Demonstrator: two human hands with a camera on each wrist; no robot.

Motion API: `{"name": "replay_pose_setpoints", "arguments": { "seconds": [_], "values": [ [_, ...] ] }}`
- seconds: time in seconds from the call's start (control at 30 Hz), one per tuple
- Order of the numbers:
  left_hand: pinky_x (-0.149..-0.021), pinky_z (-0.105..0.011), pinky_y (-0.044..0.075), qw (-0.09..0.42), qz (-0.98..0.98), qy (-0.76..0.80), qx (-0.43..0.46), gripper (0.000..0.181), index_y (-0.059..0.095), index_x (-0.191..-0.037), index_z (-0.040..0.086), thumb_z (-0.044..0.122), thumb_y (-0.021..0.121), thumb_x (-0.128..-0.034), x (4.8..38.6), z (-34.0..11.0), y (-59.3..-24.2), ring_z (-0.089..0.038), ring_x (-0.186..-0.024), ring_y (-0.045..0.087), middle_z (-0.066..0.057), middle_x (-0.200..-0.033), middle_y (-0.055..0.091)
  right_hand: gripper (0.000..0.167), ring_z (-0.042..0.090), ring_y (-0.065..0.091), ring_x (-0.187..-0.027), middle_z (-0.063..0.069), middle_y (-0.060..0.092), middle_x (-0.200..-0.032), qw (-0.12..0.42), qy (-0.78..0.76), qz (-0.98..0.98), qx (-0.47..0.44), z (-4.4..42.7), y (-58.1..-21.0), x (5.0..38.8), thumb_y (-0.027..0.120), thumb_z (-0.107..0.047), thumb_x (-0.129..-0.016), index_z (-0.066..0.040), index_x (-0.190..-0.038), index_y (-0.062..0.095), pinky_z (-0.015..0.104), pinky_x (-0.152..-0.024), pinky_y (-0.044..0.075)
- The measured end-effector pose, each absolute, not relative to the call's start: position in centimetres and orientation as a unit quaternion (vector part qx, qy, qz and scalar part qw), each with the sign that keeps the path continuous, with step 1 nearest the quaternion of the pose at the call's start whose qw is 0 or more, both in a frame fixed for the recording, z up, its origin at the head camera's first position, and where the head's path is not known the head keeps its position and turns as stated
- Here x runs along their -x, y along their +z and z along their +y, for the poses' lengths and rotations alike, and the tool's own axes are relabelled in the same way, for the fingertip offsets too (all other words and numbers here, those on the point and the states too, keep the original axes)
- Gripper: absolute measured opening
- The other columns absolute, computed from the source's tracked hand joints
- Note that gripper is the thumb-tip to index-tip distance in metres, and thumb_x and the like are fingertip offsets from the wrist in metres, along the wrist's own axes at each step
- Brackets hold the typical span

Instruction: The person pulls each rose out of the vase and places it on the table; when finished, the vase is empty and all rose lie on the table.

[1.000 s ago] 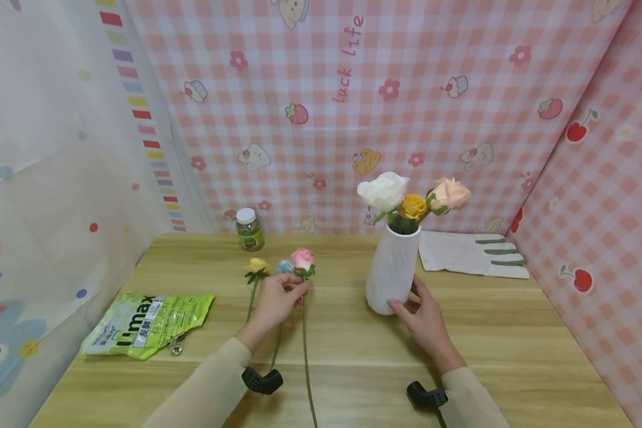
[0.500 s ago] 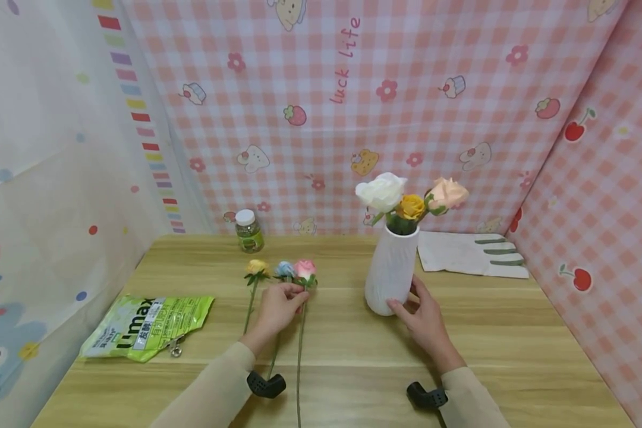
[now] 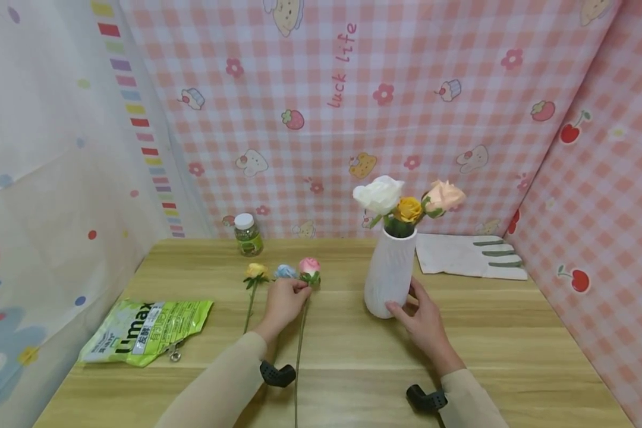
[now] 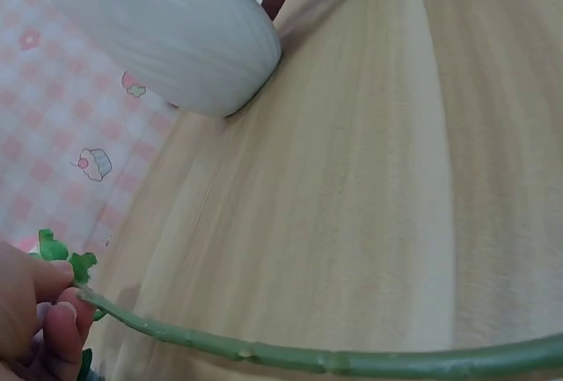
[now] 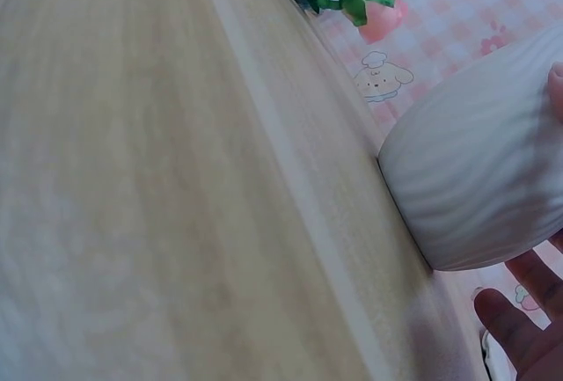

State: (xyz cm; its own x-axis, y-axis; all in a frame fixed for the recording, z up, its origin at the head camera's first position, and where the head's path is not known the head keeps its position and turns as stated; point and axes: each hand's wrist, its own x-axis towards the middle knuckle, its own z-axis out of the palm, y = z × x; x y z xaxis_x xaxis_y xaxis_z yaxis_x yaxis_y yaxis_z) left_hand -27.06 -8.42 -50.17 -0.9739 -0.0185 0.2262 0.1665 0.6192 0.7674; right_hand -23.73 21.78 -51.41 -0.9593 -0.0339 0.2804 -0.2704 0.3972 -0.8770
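In the head view my left hand (image 3: 285,304) pinches the stem of a pink rose (image 3: 310,266) just below its green leaves. The thin green stem (image 4: 255,352) crosses the bottom of the left wrist view. Beside that rose lie a blue flower (image 3: 285,271), partly covered by the hand, and a yellow flower (image 3: 257,271). My right hand (image 3: 427,321) holds the lower part of a white ribbed vase (image 3: 390,273), thumb in front and fingers behind. The vase stands upright, with a white rose (image 3: 378,195), an orange-yellow rose (image 3: 408,210) and a peach rose (image 3: 445,196) in it.
A green bag (image 3: 147,333) with a metal clip lies at the left of the wooden table (image 3: 353,380). A white-lidded jar (image 3: 248,236) stands near the back edge. Behind the vase lies a flat white glove-like cloth (image 3: 468,255) with green stripes. Checked fabric borders the back and right.
The pink rose has shifted slightly right, away from the blue flower, with my left hand. Its stem's lower end has swung left. My right hand stays on the vase.
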Motion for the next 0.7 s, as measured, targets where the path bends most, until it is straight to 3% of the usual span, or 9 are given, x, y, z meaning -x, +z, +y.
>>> {"name": "replay_pose_setpoints", "arguments": {
  "seconds": [0.1, 0.27, 0.47, 0.7],
  "values": [
    [-0.046, -0.024, 0.048, 0.105, -0.897, -0.428, 0.04, 0.008, 0.075, -0.086, 0.001, 0.009, 0.072, -0.0849, 27.4, -8.2, -50.1, -0.009, -0.05, 0.058, -0.003, -0.065, 0.067, 0.076, 0.031, 0.048, -0.123, 0.017, 0.049, -0.137, 0.109, 0.54, -0.829, -0.093, 21.8, -51.4, 23.7, 0.073, -0.031, -0.087, -0.006, -0.146, 0.034, 0.05, -0.094, 0.047],
    [-0.053, -0.024, 0.05, 0.112, -0.907, -0.404, 0.03, 0.006, 0.076, -0.084, 0.003, 0.008, 0.074, -0.0833, 27.4, -8.3, -50.5, -0.008, -0.059, 0.061, -0.004, -0.074, 0.071, 0.075, 0.031, 0.047, -0.124, 0.016, 0.048, -0.138, 0.105, 0.543, -0.828, -0.091, 21.8, -51.3, 23.5, 0.074, -0.032, -0.086, -0.007, -0.146, 0.035, 0.05, -0.094, 0.047],
    [-0.046, -0.024, 0.048, 0.082, -0.897, -0.434, 0.007, 0.007, 0.075, -0.088, 0.003, 0.007, 0.07, -0.0859, 26.7, -9.0, -50.6, -0.009, -0.05, 0.058, 0.0, -0.065, 0.066, 0.076, 0.03, 0.047, -0.125, 0.016, 0.048, -0.138, 0.103, 0.543, -0.829, -0.088, 21.7, -51.5, 23.4, 0.074, -0.032, -0.086, -0.007, -0.146, 0.035, 0.05, -0.095, 0.047],
    [-0.044, -0.024, 0.048, 0.099, -0.863, -0.493, 0.05, 0.009, 0.074, -0.092, 0.002, 0.01, 0.071, -0.0875, 26.6, -9.6, -47.3, -0.015, -0.052, 0.062, -0.008, -0.071, 0.068, 0.076, 0.031, 0.047, -0.125, 0.017, 0.047, -0.139, 0.107, 0.535, -0.834, -0.088, 21.8, -51.5, 23.7, 0.073, -0.031, -0.087, -0.005, -0.146, 0.034, 0.049, -0.095, 0.046]
  ]
}}
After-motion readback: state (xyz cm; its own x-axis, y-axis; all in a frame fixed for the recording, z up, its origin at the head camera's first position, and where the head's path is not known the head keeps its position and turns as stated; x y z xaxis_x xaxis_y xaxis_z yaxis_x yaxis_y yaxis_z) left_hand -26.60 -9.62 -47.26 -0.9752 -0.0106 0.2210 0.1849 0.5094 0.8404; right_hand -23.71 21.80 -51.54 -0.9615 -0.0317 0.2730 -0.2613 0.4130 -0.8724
